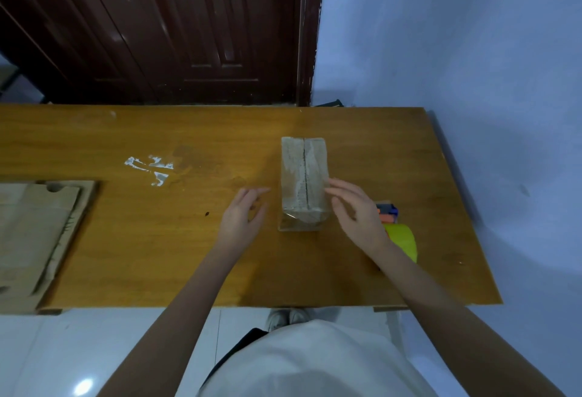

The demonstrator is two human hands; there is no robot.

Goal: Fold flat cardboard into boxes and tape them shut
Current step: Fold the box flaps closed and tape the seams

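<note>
Both hands are hovering with loose, empty grips: the left hand (244, 214) just left of the taped box (304, 182), the right hand (356, 214) at its right edge, fingertips possibly touching. The box is sitting mid-counter (157, 239), bare wood lying between it and the flat cardboard (34, 232) at the left edge.

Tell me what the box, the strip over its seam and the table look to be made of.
Box: brown cardboard, matte, with folded flaps meeting at a centre seam.
Strip: probably clear plastic tape, since it shines pale and wrinkles over the cardboard.
Table: wood or wood-look laminate, orange-brown with faint grain and a soft sheen; which of the two cannot be told.
</note>
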